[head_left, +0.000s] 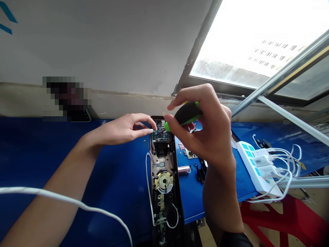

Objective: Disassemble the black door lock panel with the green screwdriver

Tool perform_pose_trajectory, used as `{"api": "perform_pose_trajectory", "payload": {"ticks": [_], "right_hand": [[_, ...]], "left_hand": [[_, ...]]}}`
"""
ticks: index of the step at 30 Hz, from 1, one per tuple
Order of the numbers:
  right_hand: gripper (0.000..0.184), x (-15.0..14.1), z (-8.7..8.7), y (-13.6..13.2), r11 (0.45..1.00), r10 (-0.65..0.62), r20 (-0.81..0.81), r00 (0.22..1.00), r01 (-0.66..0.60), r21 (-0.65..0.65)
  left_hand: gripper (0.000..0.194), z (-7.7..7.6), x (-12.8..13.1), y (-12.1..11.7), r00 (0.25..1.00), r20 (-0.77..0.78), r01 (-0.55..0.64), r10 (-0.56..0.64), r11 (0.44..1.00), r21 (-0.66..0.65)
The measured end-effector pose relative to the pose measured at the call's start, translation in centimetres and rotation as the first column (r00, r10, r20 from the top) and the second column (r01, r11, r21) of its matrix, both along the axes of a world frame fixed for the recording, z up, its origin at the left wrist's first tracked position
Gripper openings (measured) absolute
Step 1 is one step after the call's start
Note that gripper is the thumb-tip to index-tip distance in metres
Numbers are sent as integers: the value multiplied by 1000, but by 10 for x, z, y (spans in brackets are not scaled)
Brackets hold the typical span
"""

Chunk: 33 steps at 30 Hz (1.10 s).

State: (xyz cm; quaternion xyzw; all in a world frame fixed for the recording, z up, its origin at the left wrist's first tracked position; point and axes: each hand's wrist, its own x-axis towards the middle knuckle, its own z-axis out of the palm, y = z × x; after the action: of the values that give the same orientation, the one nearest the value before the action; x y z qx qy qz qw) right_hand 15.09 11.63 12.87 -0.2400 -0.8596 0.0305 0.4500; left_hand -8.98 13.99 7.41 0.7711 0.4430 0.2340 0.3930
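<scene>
In my right hand [208, 120] is a screwdriver [189, 113] with a black and green handle. Its shaft slants down and left towards a dark blue circuit board [161, 134]. The board sits at the far end of a long, opened black device housing [179, 206] that resembles an electronic lock. My left hand [125, 128] reaches in from the left, thumb and forefinger pinched at the board's left edge; what they hold is too small to make out. A round brass-coloured mechanism [164, 180] lies nearer me in the housing, and a thin white wire [147, 181] runs along its left side.
Right of the housing lie a pink cylinder [184, 170], small screws and black parts [200, 173] on the blue tabletop [123, 178]. A white power strip [249, 161] with plugged chargers stands farther right, above a red stool [288, 216]. A white cable [84, 206] crosses the lower left.
</scene>
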Motion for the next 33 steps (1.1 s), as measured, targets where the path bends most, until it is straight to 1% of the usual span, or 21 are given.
{"api": "perform_pose_trajectory", "payload": {"ticks": [3,5,9,11,13,16,19,22,24,26,28,30,33], "right_hand": [[44,0,1,-1,997,64,-12,998,-64,-53],[45,0,0,-2,994,80,-22,997,-81,-66],[33,0,-5,0,1000,-8,-22,1000,8,-20],[29,1,-4,0,1000,-24,-14,1000,24,-7],[32,1,-1,-1,1000,11,-1,1000,-11,-10],[39,1,4,-5,998,40,14,999,-40,-51],[37,2,7,-8,996,-15,37,999,19,-87],[30,3,6,-9,994,-75,70,995,80,-73],[30,3,6,-8,994,-47,69,997,53,-92],[36,3,6,-8,992,8,48,999,-2,-126],[40,3,6,-8,990,32,38,999,-27,-136],[37,3,7,-8,993,6,53,999,0,-121],[27,3,7,-9,992,-70,82,994,77,-96]], "left_hand": [[36,0,-1,0,1000,-17,-2,2,1000,-6],[36,0,-1,0,1000,-19,-2,2,1000,-7],[37,1,-1,-1,1000,0,7,-7,1000,-3],[37,1,-1,-1,1000,-3,8,-8,1000,-3],[37,1,-1,-1,1000,-13,8,-8,1000,-3],[36,3,0,-1,999,-33,-2,2,1000,-6],[36,4,1,-2,999,-32,0,0,1000,-4],[37,4,1,-2,1000,-24,7,-7,1000,2],[36,3,1,-1,1000,-28,5,-5,1000,8],[34,3,1,-1,999,-38,-1,1,1000,11],[34,3,1,-1,999,-44,-7,7,1000,12],[34,3,1,-2,999,-35,-1,2,1000,11],[34,3,1,-2,1000,-22,10,-10,1000,13]]}}
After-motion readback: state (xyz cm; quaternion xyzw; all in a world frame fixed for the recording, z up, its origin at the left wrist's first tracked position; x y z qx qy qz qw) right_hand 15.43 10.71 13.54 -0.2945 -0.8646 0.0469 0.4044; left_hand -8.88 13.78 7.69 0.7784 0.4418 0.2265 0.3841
